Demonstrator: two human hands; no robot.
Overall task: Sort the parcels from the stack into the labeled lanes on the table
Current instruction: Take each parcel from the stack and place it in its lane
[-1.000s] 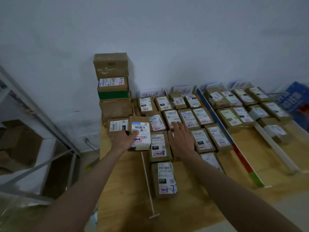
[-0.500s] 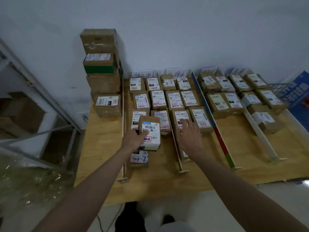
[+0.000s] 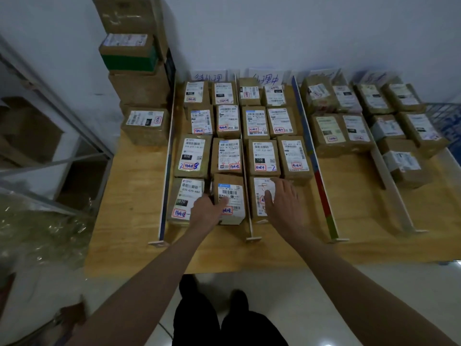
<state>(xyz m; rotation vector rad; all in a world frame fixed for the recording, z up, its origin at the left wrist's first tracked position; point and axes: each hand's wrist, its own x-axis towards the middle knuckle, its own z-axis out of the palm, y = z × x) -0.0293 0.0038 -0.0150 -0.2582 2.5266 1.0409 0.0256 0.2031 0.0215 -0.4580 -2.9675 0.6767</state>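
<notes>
My left hand (image 3: 208, 213) grips a brown parcel with a white barcode label (image 3: 230, 199), held at the near end of the leftmost lane beside the parcel marked 070 (image 3: 185, 199). My right hand (image 3: 283, 203) lies flat, fingers spread, on a labelled parcel (image 3: 260, 196) at the front of the second lane. The stack of brown boxes (image 3: 138, 78) stands at the table's back left corner. Rows of sorted parcels fill the lanes behind my hands.
White divider strips (image 3: 249, 196) split the wooden table (image 3: 132, 196) into lanes, with handwritten lane signs (image 3: 209, 76) at the wall. More parcels (image 3: 349, 126) fill the right lanes. A metal shelf (image 3: 50, 121) stands on the left. My legs show below the table edge.
My left hand carried the labelled parcel from near the stack down to the front of the left lane. My right hand settled onto the front parcel in the second lane. The view tilted downward.
</notes>
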